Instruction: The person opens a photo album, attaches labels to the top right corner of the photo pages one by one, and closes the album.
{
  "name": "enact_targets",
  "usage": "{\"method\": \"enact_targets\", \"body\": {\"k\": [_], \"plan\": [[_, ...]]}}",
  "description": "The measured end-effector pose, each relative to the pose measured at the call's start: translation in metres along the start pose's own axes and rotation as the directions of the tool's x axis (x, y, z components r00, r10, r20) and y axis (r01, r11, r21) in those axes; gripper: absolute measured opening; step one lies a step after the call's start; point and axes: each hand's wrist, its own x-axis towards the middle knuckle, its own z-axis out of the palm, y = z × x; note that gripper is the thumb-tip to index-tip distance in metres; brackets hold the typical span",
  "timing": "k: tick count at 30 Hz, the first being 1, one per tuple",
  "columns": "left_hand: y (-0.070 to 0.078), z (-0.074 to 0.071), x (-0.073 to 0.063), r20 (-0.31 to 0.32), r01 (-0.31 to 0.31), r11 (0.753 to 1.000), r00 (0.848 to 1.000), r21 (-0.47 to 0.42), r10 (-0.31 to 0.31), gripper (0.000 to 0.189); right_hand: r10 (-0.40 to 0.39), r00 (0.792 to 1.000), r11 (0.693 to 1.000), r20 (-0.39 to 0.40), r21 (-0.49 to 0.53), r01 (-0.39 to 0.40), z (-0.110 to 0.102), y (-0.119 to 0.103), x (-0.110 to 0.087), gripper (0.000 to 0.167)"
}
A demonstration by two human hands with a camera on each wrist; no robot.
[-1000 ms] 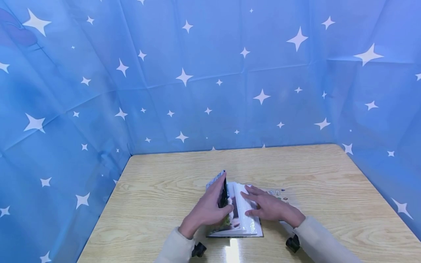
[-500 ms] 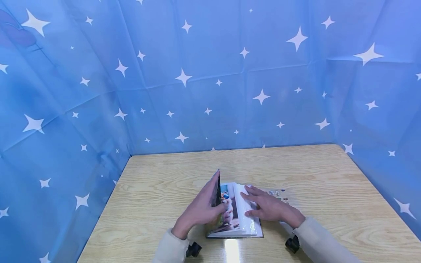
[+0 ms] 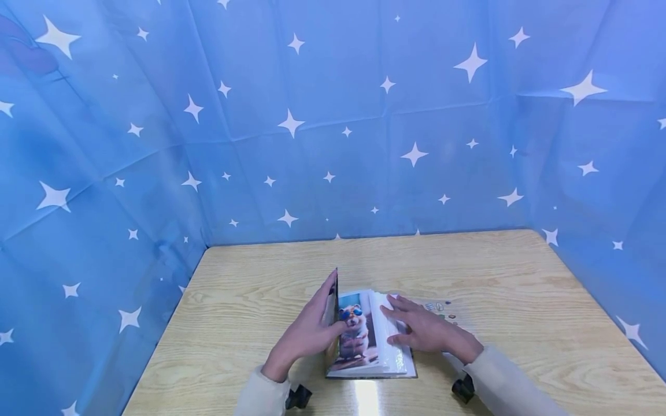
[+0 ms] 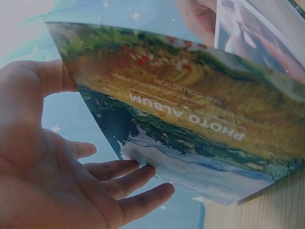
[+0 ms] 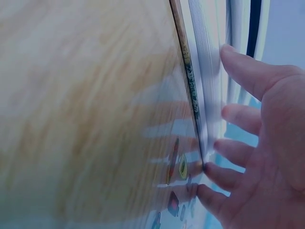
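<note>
A thick photo album with white pages (image 3: 382,338) lies on the pale wooden table with wavy grain (image 3: 250,289), between the two hands, in the middle of the near part. Its stiff painted cover in brown, green and blue (image 4: 190,109), which carries the words "PHOTO ALBUM", stands almost upright at the left side. The left hand (image 3: 307,330) grasps this cover: the thumb is on the inner face, and the other fingers lie nearly straight against the outer face. Inside, a glossy colour photo of a furry animal in blue sunglasses (image 3: 356,335) is facing up.

The right hand (image 3: 424,326) is relaxed and grasps nothing; its spread fingers rest on the white pages at the right part of the album. Just beside this hand, on the table, there are several small coloured flat pieces (image 3: 451,316); they may be stickers, but they are too small and blurred to be sure.

Both forearms wear white sleeves (image 3: 512,378). Behind the table hangs a blue cloth with white four-pointed stars (image 3: 333,75), which has visible fold lines.
</note>
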Motion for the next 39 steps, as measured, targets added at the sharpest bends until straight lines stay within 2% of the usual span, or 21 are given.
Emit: {"method": "enact_targets", "body": {"k": [9,19,28,39], "plan": [[-0.005,-0.003,-0.001,-0.022,0.023,0.998,0.999,-0.057,-0.024,0.1,-0.017,1.0,1.0,-0.003,0.022,0.017,-0.001,-0.001,-0.001,0.074],[-0.005,-0.009,-0.005,-0.045,0.021,0.998,0.999,-0.058,-0.024,0.098,-0.018,1.0,1.0,-0.012,0.022,0.018,0.0,-0.001,-0.001,0.073],[-0.015,-0.017,-0.01,-0.091,0.016,0.994,0.996,-0.111,-0.027,0.089,-0.014,1.0,1.0,-0.004,0.016,0.014,0.0,0.001,-0.001,0.074],[-0.026,-0.025,-0.017,-0.133,-0.004,0.989,0.991,-0.148,-0.016,0.089,-0.006,1.0,1.0,0.003,0.023,0.005,0.001,0.001,0.0,0.075]]}}
